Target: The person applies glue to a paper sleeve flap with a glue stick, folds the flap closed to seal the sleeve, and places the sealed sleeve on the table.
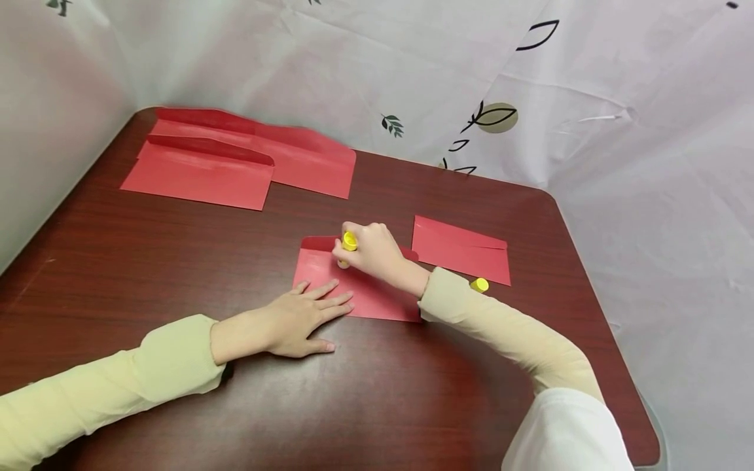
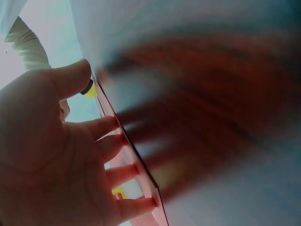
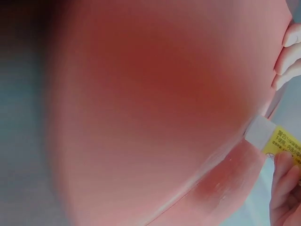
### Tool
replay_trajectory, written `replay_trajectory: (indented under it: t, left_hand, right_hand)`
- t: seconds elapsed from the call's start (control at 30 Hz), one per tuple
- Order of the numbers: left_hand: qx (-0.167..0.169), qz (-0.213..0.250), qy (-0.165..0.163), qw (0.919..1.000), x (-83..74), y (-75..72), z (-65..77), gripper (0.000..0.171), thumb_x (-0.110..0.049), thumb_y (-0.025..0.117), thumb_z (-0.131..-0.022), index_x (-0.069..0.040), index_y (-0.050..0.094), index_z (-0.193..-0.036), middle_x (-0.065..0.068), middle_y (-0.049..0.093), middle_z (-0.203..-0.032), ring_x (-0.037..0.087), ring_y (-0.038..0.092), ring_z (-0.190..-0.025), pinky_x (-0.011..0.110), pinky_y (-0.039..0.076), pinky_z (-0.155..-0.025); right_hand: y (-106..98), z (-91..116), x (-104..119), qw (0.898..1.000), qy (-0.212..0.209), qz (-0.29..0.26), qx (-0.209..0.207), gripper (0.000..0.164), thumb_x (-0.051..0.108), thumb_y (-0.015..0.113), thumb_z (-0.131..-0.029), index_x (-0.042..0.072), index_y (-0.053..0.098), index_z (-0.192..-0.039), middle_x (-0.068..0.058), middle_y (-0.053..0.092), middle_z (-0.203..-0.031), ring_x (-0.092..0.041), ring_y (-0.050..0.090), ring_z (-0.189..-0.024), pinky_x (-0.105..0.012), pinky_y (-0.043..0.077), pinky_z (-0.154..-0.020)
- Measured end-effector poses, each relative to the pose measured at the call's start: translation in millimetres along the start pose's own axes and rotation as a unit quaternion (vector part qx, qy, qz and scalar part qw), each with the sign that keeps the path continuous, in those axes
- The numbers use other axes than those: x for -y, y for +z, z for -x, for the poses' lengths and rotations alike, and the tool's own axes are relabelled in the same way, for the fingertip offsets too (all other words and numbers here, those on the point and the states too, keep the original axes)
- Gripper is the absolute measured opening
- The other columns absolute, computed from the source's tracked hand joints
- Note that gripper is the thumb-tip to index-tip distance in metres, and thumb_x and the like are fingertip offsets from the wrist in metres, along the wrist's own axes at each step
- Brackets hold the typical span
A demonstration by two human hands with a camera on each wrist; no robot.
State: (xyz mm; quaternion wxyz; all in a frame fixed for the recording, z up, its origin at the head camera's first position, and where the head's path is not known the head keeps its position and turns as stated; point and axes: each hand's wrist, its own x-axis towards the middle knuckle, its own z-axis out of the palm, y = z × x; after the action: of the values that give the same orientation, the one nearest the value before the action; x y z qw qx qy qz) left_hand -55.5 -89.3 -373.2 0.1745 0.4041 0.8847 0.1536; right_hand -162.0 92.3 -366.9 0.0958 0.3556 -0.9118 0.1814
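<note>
The yellow cylindrical glue stick with printed lettering (image 1: 350,241) is pinched in the curled right hand (image 1: 377,248); its long axis tilts, the white end pointing down against the red paper envelope (image 1: 379,299) near the flap crease. That envelope lies lengthwise from left to right on the glossy dark-brown wood-grain table (image 1: 235,418), its open, darker flap pointing away from the person. The left hand (image 1: 297,324) rests with fingers spread on its near left part. Whitish smears mark the flap in the right wrist view.
</note>
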Motion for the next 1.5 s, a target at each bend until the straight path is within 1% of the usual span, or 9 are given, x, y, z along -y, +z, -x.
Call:
replay_trajectory:
  t: [0.23,0.43,0.57,0.9,1.0,1.1,1.5]
  left_hand:
    - [0.005,0.005,-0.001,1.0,-1.8,-1.5,0.7,0.068,-0.044,0.061,-0.09,-0.015,0.039,-0.148,0.004,0.032,-0.157,0.034,0.022,-0.147,0.066,0.021,-0.111]
    - [0.009,0.01,-0.006,0.9999,-2.7,-2.7,1.5,0.069,-0.043,0.062,-0.09,-0.015,0.038,-0.148,0.004,0.031,-0.158,0.034,0.021,-0.147,0.065,0.02,-0.112]
    - [0.007,0.012,-0.005,0.9999,-2.6,-3.1,1.7,0.069,-0.043,0.062,-0.09,-0.015,0.038,-0.148,0.005,0.031,-0.157,0.035,0.021,-0.147,0.065,0.02,-0.112]
    - [0.006,0.005,-0.006,0.9999,-3.7,-2.1,1.7,0.07,-0.041,0.063,-0.089,-0.014,0.037,-0.148,0.005,0.029,-0.158,0.036,0.02,-0.147,0.066,0.019,-0.112]
    - [0.006,0.002,-0.006,1.0,-3.8,-1.5,1.7,0.07,-0.042,0.063,-0.089,-0.014,0.037,-0.149,0.005,0.029,-0.158,0.036,0.02,-0.147,0.066,0.02,-0.112]
    - [0.006,0.001,-0.006,1.0,-4.6,-1.0,0.8,0.07,-0.042,0.063,-0.089,-0.015,0.037,-0.149,0.005,0.029,-0.158,0.035,0.019,-0.147,0.066,0.02,-0.111]
    - [0.007,0.007,-0.014,0.9998,-4.9,-1.7,0.8,0.072,-0.043,0.063,-0.089,-0.016,0.036,-0.149,0.004,0.029,-0.158,0.036,0.018,-0.148,0.067,0.02,-0.11]
  right_hand:
    - [9,-16,16,1.0,-0.02,0.003,0.014,0.017,0.022,0.062,-0.085,0.009,0.055,-0.076,0.003,0.044,-0.049,-0.009,0.041,-0.04,-0.014,0.032,-0.044]
    - [13,-29,28,0.999,-0.035,-0.004,0.027,0.017,0.022,0.061,-0.086,0.01,0.055,-0.075,0.005,0.038,-0.049,-0.008,0.037,-0.039,-0.013,0.027,-0.043]
    - [16,-34,32,0.998,-0.051,0.001,0.029,0.017,0.023,0.06,-0.086,0.01,0.054,-0.075,0.006,0.037,-0.05,-0.007,0.034,-0.04,-0.013,0.027,-0.043]
    - [22,-44,42,0.996,-0.076,-0.002,0.034,0.016,0.023,0.058,-0.086,0.011,0.055,-0.076,0.007,0.041,-0.05,-0.007,0.042,-0.042,-0.013,0.032,-0.044]
    - [20,-44,43,0.996,-0.084,0.004,0.04,0.015,0.023,0.059,-0.086,0.011,0.057,-0.077,0.007,0.043,-0.051,-0.007,0.044,-0.043,-0.013,0.033,-0.045]
    - [17,-41,39,0.996,-0.082,0.008,0.043,0.014,0.022,0.06,-0.084,0.011,0.058,-0.077,0.007,0.044,-0.05,-0.007,0.044,-0.042,-0.014,0.033,-0.045]
    - [3,-21,19,0.997,-0.056,0.002,0.056,0.011,0.02,0.063,-0.079,0.011,0.057,-0.074,0.004,0.05,-0.05,-0.009,0.045,-0.043,-0.016,0.034,-0.047]
